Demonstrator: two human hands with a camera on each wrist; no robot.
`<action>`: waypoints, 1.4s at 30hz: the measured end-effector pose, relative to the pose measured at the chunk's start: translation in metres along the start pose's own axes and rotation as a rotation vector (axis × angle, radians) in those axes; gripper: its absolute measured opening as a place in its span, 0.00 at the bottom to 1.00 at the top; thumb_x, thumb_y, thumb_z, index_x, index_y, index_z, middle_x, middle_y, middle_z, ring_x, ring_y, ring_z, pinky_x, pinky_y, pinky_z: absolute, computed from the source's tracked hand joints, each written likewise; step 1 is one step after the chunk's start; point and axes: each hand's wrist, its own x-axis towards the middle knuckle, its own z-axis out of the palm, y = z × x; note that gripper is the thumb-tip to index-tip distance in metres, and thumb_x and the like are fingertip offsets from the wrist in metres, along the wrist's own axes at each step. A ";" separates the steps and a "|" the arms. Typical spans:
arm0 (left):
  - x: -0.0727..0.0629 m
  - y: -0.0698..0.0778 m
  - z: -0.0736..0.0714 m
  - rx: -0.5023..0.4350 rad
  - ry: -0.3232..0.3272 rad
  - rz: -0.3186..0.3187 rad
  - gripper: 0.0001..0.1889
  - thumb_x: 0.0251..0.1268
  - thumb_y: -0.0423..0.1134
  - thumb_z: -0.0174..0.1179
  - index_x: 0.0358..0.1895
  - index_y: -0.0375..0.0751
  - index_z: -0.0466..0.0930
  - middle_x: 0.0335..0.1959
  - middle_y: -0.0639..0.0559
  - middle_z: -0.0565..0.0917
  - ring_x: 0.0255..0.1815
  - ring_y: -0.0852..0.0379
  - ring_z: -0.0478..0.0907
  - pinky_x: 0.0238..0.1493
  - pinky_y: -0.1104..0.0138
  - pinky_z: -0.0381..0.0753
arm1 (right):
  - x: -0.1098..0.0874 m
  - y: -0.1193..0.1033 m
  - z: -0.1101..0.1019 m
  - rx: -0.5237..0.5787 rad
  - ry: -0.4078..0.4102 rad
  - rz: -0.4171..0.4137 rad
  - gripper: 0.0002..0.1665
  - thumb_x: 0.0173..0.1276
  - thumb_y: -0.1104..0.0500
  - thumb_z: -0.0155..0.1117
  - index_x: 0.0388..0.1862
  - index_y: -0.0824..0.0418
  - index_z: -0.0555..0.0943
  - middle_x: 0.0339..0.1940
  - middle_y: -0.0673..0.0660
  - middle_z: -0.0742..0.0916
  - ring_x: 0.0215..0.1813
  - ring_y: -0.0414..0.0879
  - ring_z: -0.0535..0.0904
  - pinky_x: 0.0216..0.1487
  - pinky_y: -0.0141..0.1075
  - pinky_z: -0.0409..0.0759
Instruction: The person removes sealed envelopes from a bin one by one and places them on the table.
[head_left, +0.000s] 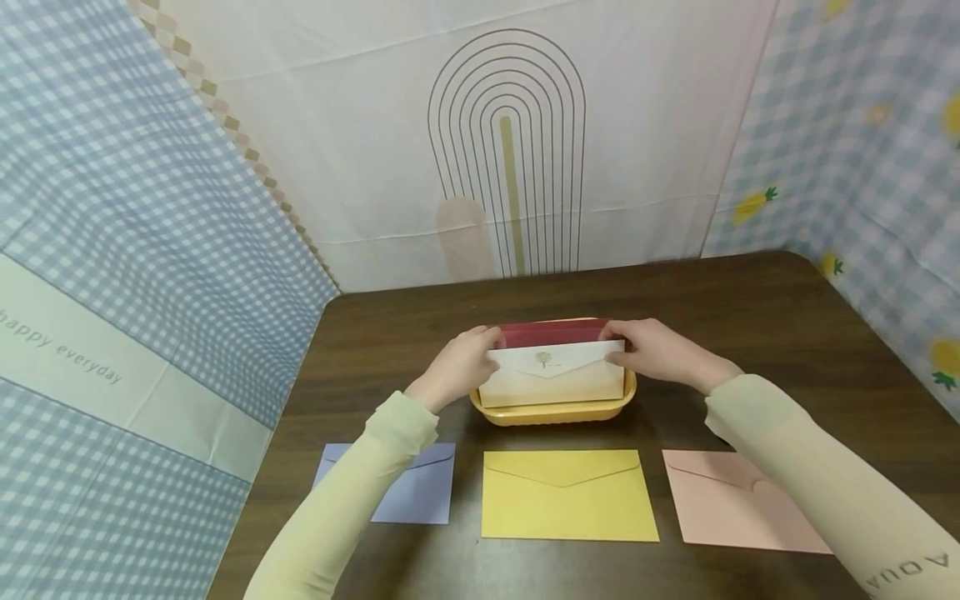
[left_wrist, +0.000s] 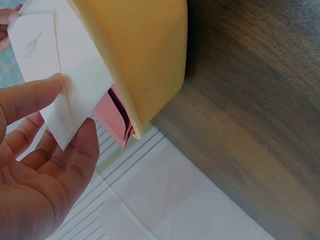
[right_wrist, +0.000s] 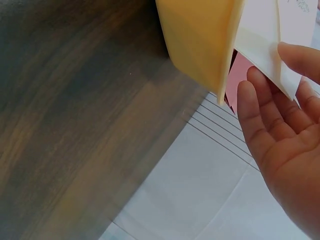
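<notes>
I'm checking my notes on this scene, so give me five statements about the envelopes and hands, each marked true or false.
1. The left hand and right hand both hold the white envelope. True.
2. The yellow envelope is inside the basket. False: the yellow envelope lies on the table, outside the basket.
3. Dark red paper shows behind the white envelope. True.
4. The right sleeve partly covers the pink envelope. True.
5. The pink envelope is leftmost in the front row. False: the purple envelope is.
</notes>
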 end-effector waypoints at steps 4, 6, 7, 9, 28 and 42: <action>-0.002 -0.003 0.002 0.011 -0.002 0.011 0.11 0.63 0.25 0.63 0.47 0.39 0.80 0.46 0.46 0.83 0.43 0.50 0.80 0.48 0.58 0.80 | -0.003 0.001 0.000 0.013 -0.001 -0.001 0.09 0.69 0.63 0.66 0.47 0.60 0.81 0.38 0.52 0.85 0.35 0.46 0.75 0.37 0.40 0.75; -0.003 -0.003 0.002 0.012 -0.002 0.022 0.11 0.63 0.25 0.62 0.47 0.39 0.81 0.46 0.46 0.83 0.43 0.50 0.80 0.48 0.59 0.80 | -0.005 0.002 0.000 0.019 0.000 -0.003 0.08 0.69 0.64 0.66 0.46 0.60 0.81 0.37 0.51 0.84 0.34 0.45 0.74 0.37 0.40 0.75; -0.003 -0.004 0.003 0.011 -0.001 0.029 0.11 0.63 0.25 0.62 0.47 0.39 0.81 0.46 0.46 0.83 0.43 0.50 0.80 0.47 0.59 0.80 | -0.005 0.002 0.000 0.021 0.002 -0.004 0.08 0.69 0.64 0.66 0.46 0.60 0.82 0.37 0.51 0.85 0.34 0.45 0.74 0.37 0.40 0.75; -0.003 -0.004 0.002 0.016 0.005 0.040 0.11 0.63 0.25 0.61 0.47 0.39 0.81 0.46 0.45 0.84 0.43 0.50 0.80 0.47 0.59 0.80 | -0.006 0.003 -0.001 0.021 0.007 -0.013 0.08 0.69 0.64 0.66 0.46 0.60 0.82 0.38 0.51 0.85 0.33 0.45 0.74 0.36 0.40 0.75; 0.005 0.005 -0.045 0.013 0.108 0.062 0.11 0.64 0.26 0.63 0.48 0.37 0.82 0.45 0.46 0.83 0.46 0.49 0.81 0.50 0.57 0.80 | -0.004 -0.014 -0.035 0.065 0.150 0.033 0.10 0.74 0.55 0.64 0.50 0.56 0.82 0.38 0.53 0.84 0.37 0.49 0.74 0.37 0.41 0.75; 0.012 0.017 -0.087 -0.077 0.220 0.063 0.08 0.68 0.30 0.63 0.47 0.38 0.80 0.47 0.47 0.82 0.48 0.50 0.80 0.52 0.58 0.79 | -0.009 -0.032 -0.056 0.134 0.423 0.097 0.17 0.72 0.48 0.66 0.53 0.56 0.82 0.39 0.57 0.84 0.41 0.50 0.80 0.37 0.40 0.75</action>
